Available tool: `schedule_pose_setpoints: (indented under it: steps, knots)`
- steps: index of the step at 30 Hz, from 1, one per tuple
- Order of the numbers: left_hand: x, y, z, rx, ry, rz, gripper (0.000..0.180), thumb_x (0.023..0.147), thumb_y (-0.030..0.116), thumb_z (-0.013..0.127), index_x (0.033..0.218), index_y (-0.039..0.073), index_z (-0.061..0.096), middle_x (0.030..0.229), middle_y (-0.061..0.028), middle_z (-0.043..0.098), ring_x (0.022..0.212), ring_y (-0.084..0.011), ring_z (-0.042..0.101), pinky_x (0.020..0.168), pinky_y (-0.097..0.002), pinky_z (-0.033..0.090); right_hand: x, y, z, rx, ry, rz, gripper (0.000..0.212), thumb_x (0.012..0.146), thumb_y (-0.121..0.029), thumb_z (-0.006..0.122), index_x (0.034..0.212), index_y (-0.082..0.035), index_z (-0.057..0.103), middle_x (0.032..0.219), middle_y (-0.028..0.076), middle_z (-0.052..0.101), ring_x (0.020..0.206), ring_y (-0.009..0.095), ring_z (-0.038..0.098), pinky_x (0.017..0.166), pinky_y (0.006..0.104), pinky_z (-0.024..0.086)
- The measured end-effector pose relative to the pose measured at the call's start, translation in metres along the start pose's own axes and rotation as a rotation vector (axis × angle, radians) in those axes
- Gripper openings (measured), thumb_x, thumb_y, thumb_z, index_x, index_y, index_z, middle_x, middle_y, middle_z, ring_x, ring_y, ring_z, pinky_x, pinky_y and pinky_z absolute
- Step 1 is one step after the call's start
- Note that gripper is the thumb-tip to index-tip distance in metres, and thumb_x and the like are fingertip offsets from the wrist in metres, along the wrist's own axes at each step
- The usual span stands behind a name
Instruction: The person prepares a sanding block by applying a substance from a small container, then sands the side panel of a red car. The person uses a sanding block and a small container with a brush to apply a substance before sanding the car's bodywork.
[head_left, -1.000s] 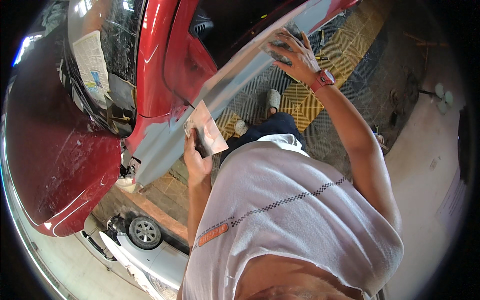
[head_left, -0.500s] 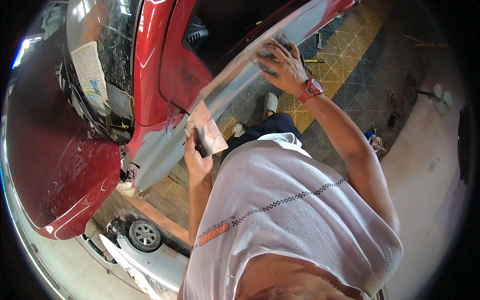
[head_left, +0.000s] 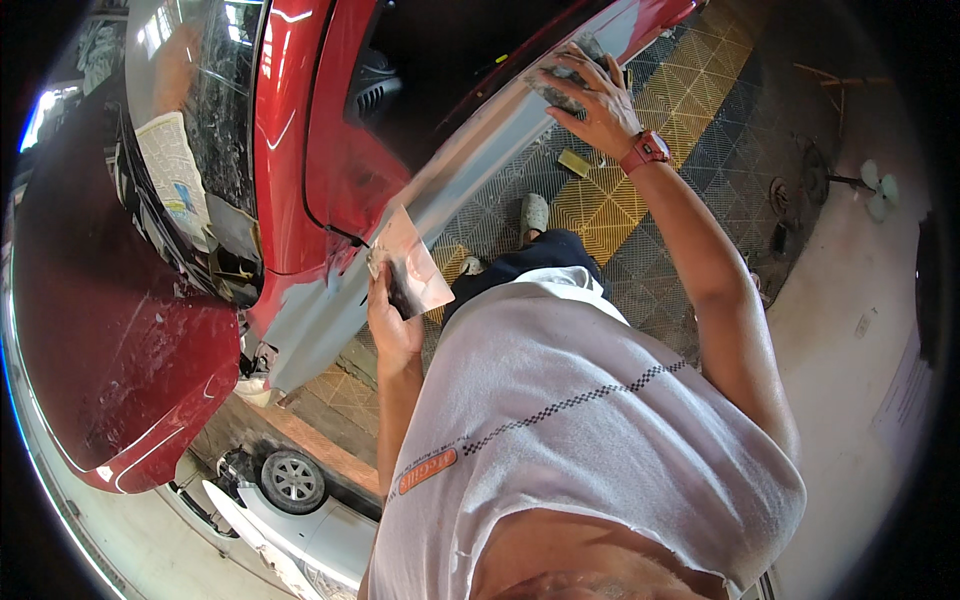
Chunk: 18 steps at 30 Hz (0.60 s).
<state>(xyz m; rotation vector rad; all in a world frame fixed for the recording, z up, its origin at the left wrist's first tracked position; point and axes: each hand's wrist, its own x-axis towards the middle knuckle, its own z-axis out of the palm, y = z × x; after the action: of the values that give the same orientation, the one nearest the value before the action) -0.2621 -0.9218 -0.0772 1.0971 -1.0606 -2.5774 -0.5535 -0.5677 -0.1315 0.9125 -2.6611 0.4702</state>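
Observation:
My right hand (head_left: 600, 115), with a red watch at the wrist, lies with fingers spread over a dark grey, worn-looking abrasive pad (head_left: 557, 92). It presses the pad against the grey-primed side panel (head_left: 500, 130) of a red car. My left hand (head_left: 392, 318) grips a thin, pale, shiny flat sheet (head_left: 425, 262) by its lower left side, fingers closed around the edge. That sheet stands close to the lower part of the panel; whether it touches cannot be told. Dark smears show near my left fingers.
The red car's pillar (head_left: 285, 150) and hood (head_left: 120, 370) fill the left side, with newspaper (head_left: 175, 165) on the windscreen. A yellowish block (head_left: 573, 163) lies on the tiled floor (head_left: 600, 205). A white car (head_left: 310, 525) stands lower left; a fan (head_left: 878, 190) is at right.
My right hand has slid the pad up and right along the panel, uncovering the yellowish block. My left hand and its sheet have barely moved.

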Motion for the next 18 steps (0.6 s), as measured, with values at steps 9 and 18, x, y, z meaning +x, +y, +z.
schedule_pose_setpoints:
  steps: [9, 18]
  knots:
    - [0.011, -0.011, -0.005, -0.037, -0.036, 0.025, 0.039, 0.115, 0.022, 0.055, 0.146, 0.0, 0.06, 0.144, -0.0088, 0.067, 0.132, -0.0214, 0.062, 0.118, -0.0415, 0.046, -0.019, 0.005, 0.003, 0.03, -0.113, -0.046, 0.054, 0.097, -0.042, 0.079, 0.15, -0.039, 0.066, 0.164, 0.002, 0.052, 0.162, 0.025, 0.036, 0.133, 0.0672, 0.019]
    - [0.019, -0.017, 0.006, -0.023, -0.059, 0.02, 0.037, 0.114, 0.019, 0.058, 0.144, -0.001, 0.059, 0.143, -0.0107, 0.065, 0.132, -0.0215, 0.062, 0.116, -0.0405, 0.047, 0.002, -0.012, -0.005, 0.076, -0.052, 0.01, 0.058, 0.094, -0.04, 0.081, 0.15, -0.04, 0.066, 0.162, 0.001, 0.053, 0.161, 0.027, 0.036, 0.13, 0.0699, 0.021]
